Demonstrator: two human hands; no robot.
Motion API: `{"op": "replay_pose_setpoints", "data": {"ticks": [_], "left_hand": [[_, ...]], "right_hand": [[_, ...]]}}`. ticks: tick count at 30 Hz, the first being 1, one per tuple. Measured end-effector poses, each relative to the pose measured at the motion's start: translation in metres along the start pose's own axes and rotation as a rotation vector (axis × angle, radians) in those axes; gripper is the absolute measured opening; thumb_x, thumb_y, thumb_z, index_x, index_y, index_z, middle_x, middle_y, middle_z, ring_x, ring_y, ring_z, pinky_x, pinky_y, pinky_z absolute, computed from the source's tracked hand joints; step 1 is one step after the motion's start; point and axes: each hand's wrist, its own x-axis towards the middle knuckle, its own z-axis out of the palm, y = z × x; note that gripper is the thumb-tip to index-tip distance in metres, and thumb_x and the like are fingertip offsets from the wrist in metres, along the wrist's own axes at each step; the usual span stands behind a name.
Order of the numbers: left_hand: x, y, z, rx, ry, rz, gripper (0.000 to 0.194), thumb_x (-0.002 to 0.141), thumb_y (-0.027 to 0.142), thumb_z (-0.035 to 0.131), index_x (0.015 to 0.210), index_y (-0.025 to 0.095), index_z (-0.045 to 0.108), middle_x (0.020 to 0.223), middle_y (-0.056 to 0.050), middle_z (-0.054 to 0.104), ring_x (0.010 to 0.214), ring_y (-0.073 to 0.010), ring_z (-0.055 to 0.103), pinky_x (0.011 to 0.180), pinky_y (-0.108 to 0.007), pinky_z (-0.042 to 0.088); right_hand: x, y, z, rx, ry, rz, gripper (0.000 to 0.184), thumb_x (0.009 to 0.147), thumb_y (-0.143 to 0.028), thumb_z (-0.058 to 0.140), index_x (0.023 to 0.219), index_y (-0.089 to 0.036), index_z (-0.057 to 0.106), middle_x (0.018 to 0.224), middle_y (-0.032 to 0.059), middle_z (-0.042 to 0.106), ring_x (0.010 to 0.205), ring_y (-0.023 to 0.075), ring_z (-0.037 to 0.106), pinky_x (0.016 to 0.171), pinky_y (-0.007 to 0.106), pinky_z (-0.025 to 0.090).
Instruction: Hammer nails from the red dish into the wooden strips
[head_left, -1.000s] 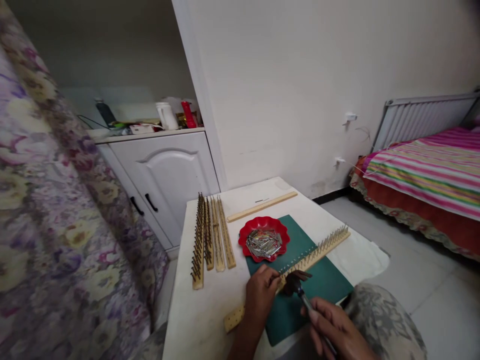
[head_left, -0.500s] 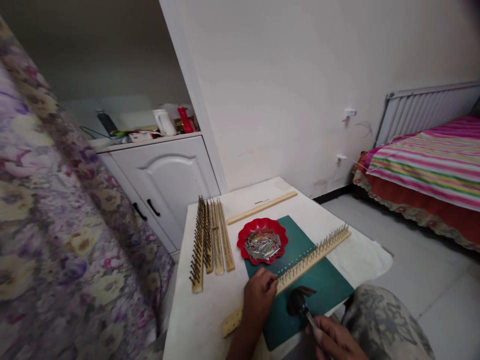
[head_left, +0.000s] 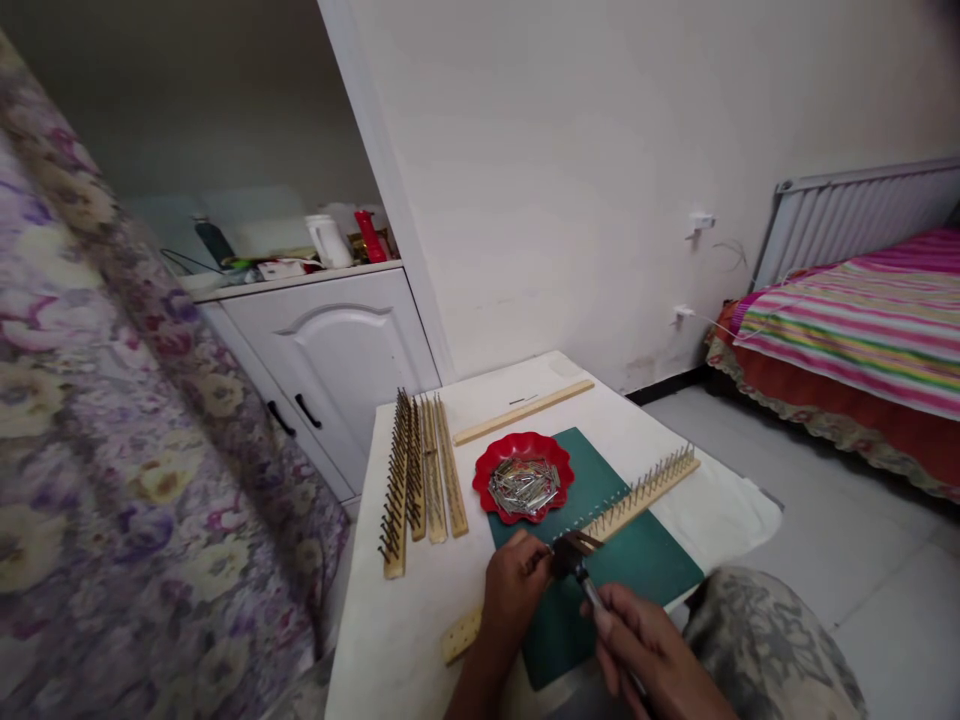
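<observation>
My right hand (head_left: 637, 635) grips a claw hammer (head_left: 577, 555) by its handle. The hammer's head is over the wooden strip (head_left: 637, 503), right beside my left fingertips. Closed in a pinch on what looks like a nail, mostly hidden by the fingers, my left hand (head_left: 517, 580) rests at the strip. Rows of nails (head_left: 660, 470) stand upright along the strip's far right part. Its near left end (head_left: 461, 635) shows small holes. Under the strip lies a green mat (head_left: 577, 620). A red scalloped bowl (head_left: 484, 470) full of loose nails (head_left: 525, 487) sits just beyond my left hand.
Several nail-studded wooden strips (head_left: 397, 500) lie at the table's left. Another wooden strip (head_left: 525, 412) lies toward the back, with two loose nails (head_left: 523, 400) behind it. A white cabinet (head_left: 337, 350), floral curtain (head_left: 150, 400) and bed (head_left: 862, 310) surround the white table (head_left: 420, 610).
The hammer has moved up and left, from over the mat to the strip beside my left fingers. My left hand stays pinched in nearly the same place.
</observation>
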Motion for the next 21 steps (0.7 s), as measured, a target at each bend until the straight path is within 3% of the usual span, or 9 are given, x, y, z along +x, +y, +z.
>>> {"op": "replay_pose_setpoints", "data": {"ticks": [7,14,21], "left_hand": [[0.0,-0.005,0.003,-0.01,-0.005,0.02,0.013,0.073,0.015,0.046,0.061,0.016,0.051,0.065,0.003,0.045,0.061,-0.0096,0.045,0.054,-0.02,0.028],[-0.002,-0.004,0.002,-0.005,0.007,-0.003,0.014,0.071,0.013,0.046,0.059,0.016,0.053,0.064,0.003,0.044,0.06,-0.0095,0.044,0.054,-0.02,0.027],[-0.005,-0.002,-0.004,-0.055,-0.002,-0.036,0.013,0.073,0.016,0.049,0.07,0.017,0.062,0.07,0.001,0.053,0.064,-0.0111,0.05,0.058,-0.02,0.034]], "right_hand": [[0.025,-0.01,0.012,-0.01,0.002,-0.041,0.035,0.085,-0.055,0.043,0.085,-0.02,0.044,0.048,-0.0104,0.05,0.024,0.0031,0.033,0.026,0.013,0.021],[0.015,-0.007,0.002,0.068,-0.01,-0.001,0.037,0.084,-0.056,0.044,0.084,-0.02,0.044,0.048,-0.0092,0.053,0.024,0.0024,0.032,0.028,0.014,0.015],[0.006,0.027,-0.023,0.153,-0.101,0.096,0.049,0.071,-0.065,0.055,0.078,-0.017,0.05,0.045,-0.0092,0.042,0.037,0.0036,0.025,0.039,0.018,0.013]]}}
